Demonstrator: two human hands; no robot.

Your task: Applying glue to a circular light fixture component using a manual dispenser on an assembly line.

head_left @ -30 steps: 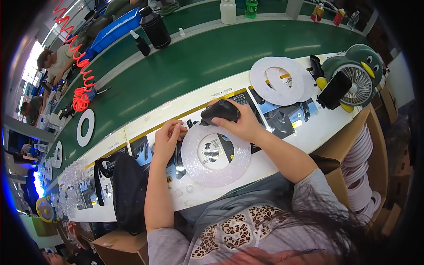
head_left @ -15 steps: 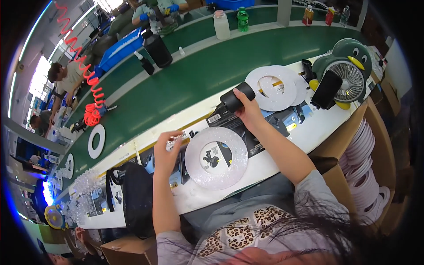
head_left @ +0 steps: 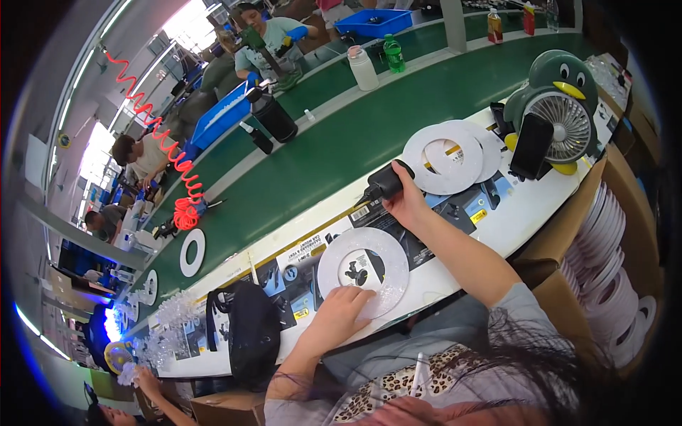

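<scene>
A black bottle with a narrow nozzle [head_left: 386, 183] is gripped in my right hand [head_left: 410, 204], lying on its side with the nozzle toward the left. Below it a flat white ring [head_left: 398, 268] rests on the printed sheets of the worktop. My left hand [head_left: 335, 317] reaches over the ring's near left part. Its fingers are bent together and touch the ring close to its hole. Whatever they pinch is hidden under them. Two more white rings [head_left: 433, 180] lie overlapping, just right of the bottle.
A green penguin-shaped fan [head_left: 579, 106] with a phone [head_left: 533, 145] before it stands at the right. Beside me a cardboard box [head_left: 561, 298] holds many rings. A black pouch [head_left: 254, 330] and clear plastic pieces [head_left: 174, 326] lie left. Beyond runs a green conveyor belt [head_left: 305, 167].
My left hand has moved down and right, from beside the ring onto it; a clear bit seen in its fingers is now hidden. My right hand keeps the bottle. The whole view has shifted slightly.
</scene>
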